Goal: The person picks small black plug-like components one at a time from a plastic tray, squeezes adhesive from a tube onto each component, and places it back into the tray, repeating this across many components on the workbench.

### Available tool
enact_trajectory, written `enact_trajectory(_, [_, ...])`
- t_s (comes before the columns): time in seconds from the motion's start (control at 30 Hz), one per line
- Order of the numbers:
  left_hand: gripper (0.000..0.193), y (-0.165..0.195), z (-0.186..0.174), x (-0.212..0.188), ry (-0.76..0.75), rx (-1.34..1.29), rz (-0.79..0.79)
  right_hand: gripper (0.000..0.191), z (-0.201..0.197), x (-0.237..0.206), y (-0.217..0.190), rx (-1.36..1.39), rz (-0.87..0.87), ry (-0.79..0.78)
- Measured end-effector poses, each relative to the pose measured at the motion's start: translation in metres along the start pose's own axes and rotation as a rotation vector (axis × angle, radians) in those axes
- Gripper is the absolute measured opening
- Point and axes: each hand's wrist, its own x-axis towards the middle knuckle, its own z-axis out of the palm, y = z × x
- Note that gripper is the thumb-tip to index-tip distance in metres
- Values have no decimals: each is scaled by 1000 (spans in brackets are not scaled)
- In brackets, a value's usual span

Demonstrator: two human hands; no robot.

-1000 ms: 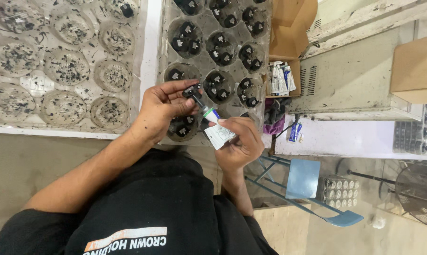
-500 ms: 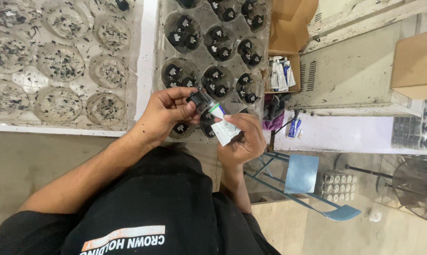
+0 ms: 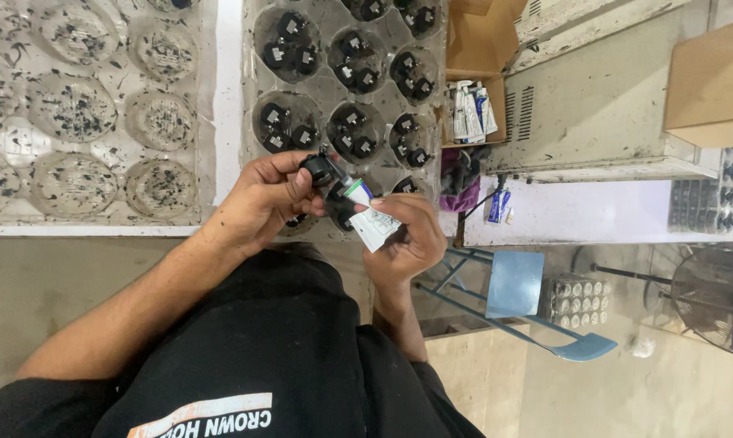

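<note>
My left hand (image 3: 273, 199) pinches a small black part (image 3: 322, 169) between thumb and fingers, just above the near edge of a clear plastic tray (image 3: 257, 85). My right hand (image 3: 403, 239) grips a small white squeeze tube (image 3: 369, 212) with a crumpled end. The tube's nozzle points up-left and touches the black part. The tray's round cups hold several similar black parts (image 3: 354, 134), a few to each cup.
A second clear tray (image 3: 208, 122) of stained, empty round cups lies to the left. An open cardboard box (image 3: 480, 40) holds several small tubes (image 3: 472, 109). Below the bench edge stand a blue stool (image 3: 514, 284) and a wire fan (image 3: 715, 300). Another cardboard box (image 3: 711, 81) sits far right.
Both hands have stayed together, with the tube at the black part. My left hand has turned the part slightly and my right hand has shifted a little on the tube.
</note>
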Motion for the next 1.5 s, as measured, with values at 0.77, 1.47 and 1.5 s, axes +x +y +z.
enact_trajectory(0.77, [39,-110,69,85,-50,1320,307,24,-184,-36,121,98,344,330])
enact_trajectory(1.47, [44,-129,88,139,-520,2071,522,23,-209,-41,159,167,390,252])
enact_trajectory(1.5, [43,-114,84,139,-455,2052,581,23,-205,-40,159,166,387,250])
